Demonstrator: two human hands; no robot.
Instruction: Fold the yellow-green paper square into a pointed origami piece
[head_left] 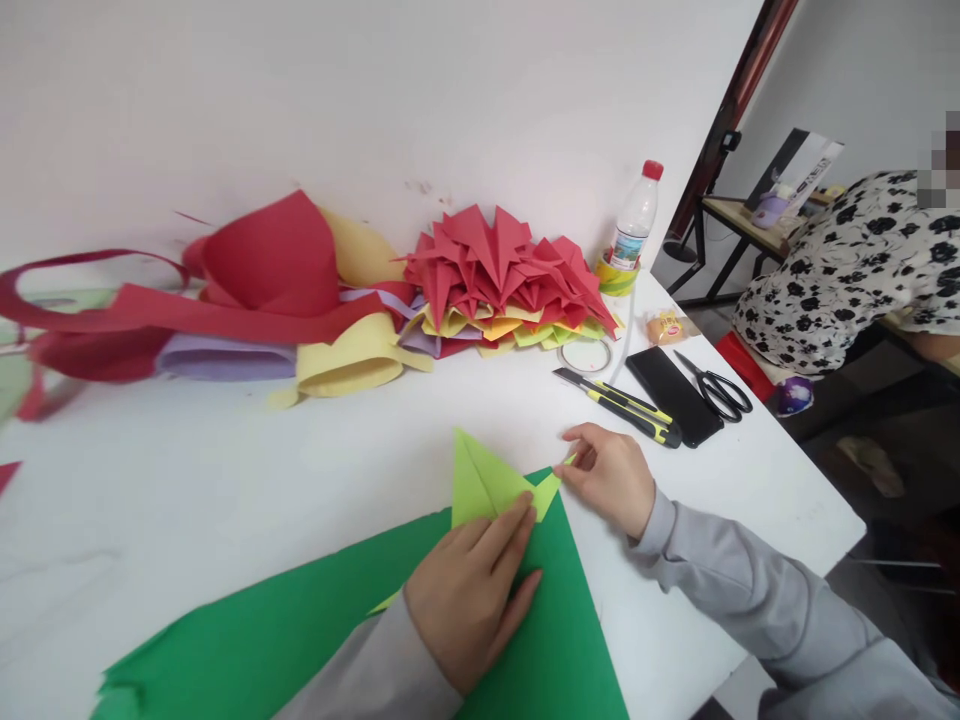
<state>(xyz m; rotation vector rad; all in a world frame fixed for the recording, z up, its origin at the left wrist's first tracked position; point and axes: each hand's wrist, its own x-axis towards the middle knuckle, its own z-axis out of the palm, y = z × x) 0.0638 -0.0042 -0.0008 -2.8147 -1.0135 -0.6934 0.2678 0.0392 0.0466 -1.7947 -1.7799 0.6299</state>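
A folded piece of light green paper (484, 480) lies over the far corner of a big green sheet (315, 590). My left hand (472, 580) lies on it with the fingers stretched out, the fingertips pressing near its middle fold. At the paper's narrow right-hand tip, my right hand (611, 475) pinches the point between thumb and fingers. Part of the light green paper is hidden under my left hand, and a small strip of the same colour shows beside my left sleeve.
Red folded paper shapes (495, 260) stand at the back, above yellow and green ones. Left of them lie curled red (270, 250), yellow and purple sheets. A utility knife (622, 405), black phone (675, 395), scissors (716, 390), tape roll (585, 355) and bottle (634, 225) are at right. A person sits beyond.
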